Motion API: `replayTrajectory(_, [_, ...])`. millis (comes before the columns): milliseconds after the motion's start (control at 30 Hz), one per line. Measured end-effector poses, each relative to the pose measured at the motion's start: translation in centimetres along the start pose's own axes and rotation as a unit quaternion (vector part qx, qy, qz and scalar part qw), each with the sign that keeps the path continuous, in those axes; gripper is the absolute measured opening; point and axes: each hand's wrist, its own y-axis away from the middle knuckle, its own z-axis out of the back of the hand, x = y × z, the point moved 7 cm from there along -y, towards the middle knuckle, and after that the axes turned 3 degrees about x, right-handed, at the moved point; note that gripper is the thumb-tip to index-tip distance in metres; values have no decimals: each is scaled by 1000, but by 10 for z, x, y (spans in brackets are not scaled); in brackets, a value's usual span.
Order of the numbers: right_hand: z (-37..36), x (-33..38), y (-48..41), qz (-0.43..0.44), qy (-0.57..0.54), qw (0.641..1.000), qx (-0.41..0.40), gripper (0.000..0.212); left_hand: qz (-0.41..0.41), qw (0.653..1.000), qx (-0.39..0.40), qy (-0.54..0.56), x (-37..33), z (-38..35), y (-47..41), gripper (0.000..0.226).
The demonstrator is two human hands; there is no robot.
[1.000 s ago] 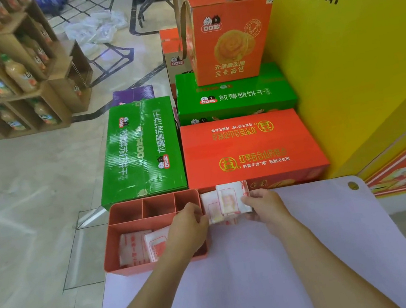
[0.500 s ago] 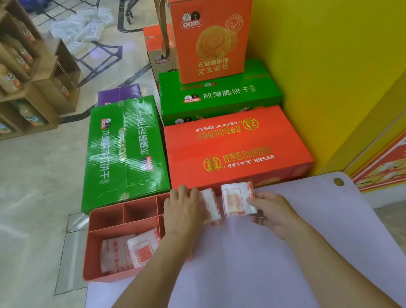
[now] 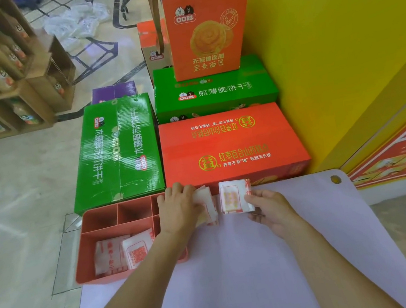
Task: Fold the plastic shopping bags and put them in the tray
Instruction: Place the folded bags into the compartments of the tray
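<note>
Fingers [image 3: 176, 191] of left hand [image 3: 178, 210] bent down over left folded bag [image 3: 208, 205], gripping it right at tray's right wall; loose layers fanned out from under palm. Fingers [image 3: 252, 197] of right hand [image 3: 269, 208] pinching right edge of right folded bag [image 3: 233, 198]. Both bags at far edge of worktop [image 3: 240, 279], just beside each other, narrow gap between.

Edges and room: far edge of worktop close against red box [image 3: 229, 145] and green box [image 3: 118, 150]. Tray [image 3: 104, 278] at far-left corner. Broad open surface near and right of hands, out to metal eyelet [image 3: 335, 179] at far-right corner.

Materials: bags of thin white crinkled plastic, red-orange print, folded to small rectangles. Tray of rigid matte brick-red plastic, straight walls. Worktop cover smooth, pale lilac, rounded corners. Boxes of glossy printed cardboard.

Containers: tray divided, small compartments along far side, one large near compartment. Large compartment holding left stored bag [image 3: 109, 255] and right stored bag [image 3: 138, 251], side by side, touching.
</note>
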Motion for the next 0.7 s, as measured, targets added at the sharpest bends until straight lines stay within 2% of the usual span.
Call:
replayTrajectory(67, [-2, 2, 2, 2, -1, 1000, -1, 15, 15, 995, 24, 97, 5, 6, -4, 38])
replayTrajectory(167, [-7, 5, 5, 6, -8, 1000, 4, 15, 35, 966, 41, 254, 13, 19, -7, 27])
replayTrajectory(267, [-17, 9, 6, 10, -17, 1000, 17, 16, 40, 934, 50, 351, 21, 35, -5, 11])
replayTrajectory(333, [-25, 13, 8, 13, -27, 999, 26, 17, 54, 909, 55, 409, 29, 48, 0, 8])
replayTrajectory(467, [-49, 21, 14, 19, -43, 998, 51, 12, 81, 894, 34, 439, 62, 76, 12, 25])
replayTrajectory(600, [-80, 25, 21, 31, -34, 996, 74, 10, 101, 910, 30, 402, 114, 95, 30, 21])
replayTrajectory(700, [-106, 23, 27, 31, -34, 994, 94, 10, 130, 907, 45, 397, 154, 100, 48, 26])
